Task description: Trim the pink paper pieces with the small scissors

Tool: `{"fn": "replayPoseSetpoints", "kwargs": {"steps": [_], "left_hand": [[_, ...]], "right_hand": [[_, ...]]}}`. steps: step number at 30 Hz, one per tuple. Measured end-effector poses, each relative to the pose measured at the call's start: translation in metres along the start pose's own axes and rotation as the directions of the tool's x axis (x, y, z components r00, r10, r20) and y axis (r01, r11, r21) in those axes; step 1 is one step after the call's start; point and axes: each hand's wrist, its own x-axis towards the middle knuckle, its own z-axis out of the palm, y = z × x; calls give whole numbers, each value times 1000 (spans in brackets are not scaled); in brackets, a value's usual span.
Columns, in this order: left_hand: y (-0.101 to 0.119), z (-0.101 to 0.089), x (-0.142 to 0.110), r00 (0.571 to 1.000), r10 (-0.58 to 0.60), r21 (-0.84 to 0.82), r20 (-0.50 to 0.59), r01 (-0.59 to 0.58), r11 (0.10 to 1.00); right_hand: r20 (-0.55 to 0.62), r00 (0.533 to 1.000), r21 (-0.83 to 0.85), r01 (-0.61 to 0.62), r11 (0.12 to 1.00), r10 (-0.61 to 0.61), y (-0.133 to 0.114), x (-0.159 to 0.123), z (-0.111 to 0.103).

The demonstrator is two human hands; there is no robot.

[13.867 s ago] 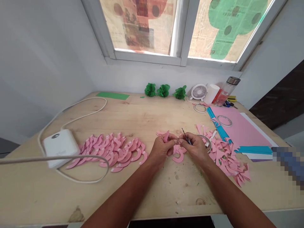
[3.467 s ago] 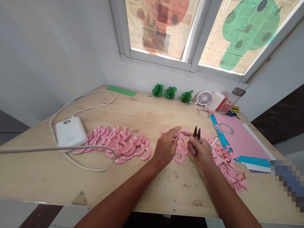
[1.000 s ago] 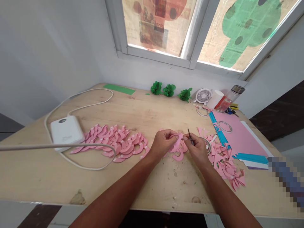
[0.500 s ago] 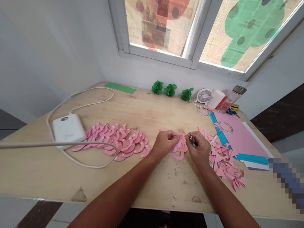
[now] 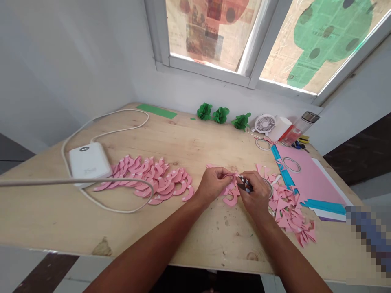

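My left hand (image 5: pixel 213 184) is closed in a pinch on a pink paper piece (image 5: pixel 229 176) above the middle of the table. Close by on the right, my right hand (image 5: pixel 255 189) is closed around a small dark tool with a pale pattern (image 5: pixel 244 184); its exact kind is unclear. The end of this tool is at the edge of the paper, near the left fingertips. Curved pink paper cut-outs (image 5: pixel 231 199) lie beneath both hands. A flat ring, seemingly a tape roll (image 5: pixel 270 188), shows partly behind my right hand.
Rows of overlapping curved pink cut-outs (image 5: pixel 152 179) lie left, beside a white power bank (image 5: pixel 90 165) with a looping cable. Pink scraps (image 5: pixel 288 207) are heaped right, near pink sheets (image 5: pixel 317 175). Green paper ornaments (image 5: pixel 220 115), a small fan (image 5: pixel 264 123) and a bottle (image 5: pixel 301 129) stand behind.
My right hand has turned slightly, and the dark tool has swung from upright to pointing left, against the pink paper. The whole view has shifted a little.
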Motion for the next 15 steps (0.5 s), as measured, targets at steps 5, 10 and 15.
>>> {"fn": "replayPoseSetpoints", "kwargs": {"steps": [5, 10, 15], "left_hand": [[3, 0, -1, 1000, 8, -26, 3, -8, 1000], [4, 1, -1, 1000, 21, -44, 2, -21, 999], [6, 1, -1, 999, 33, -48, 3, -32, 998]], "right_hand": [[23, 1000, 17, -17, 1000, 17, 0, 0, 0], [36, 999, 36, -35, 999, 34, -1, 1, 0], [81, 995, 82, -67, 994, 61, -1, 3, 0]]}}
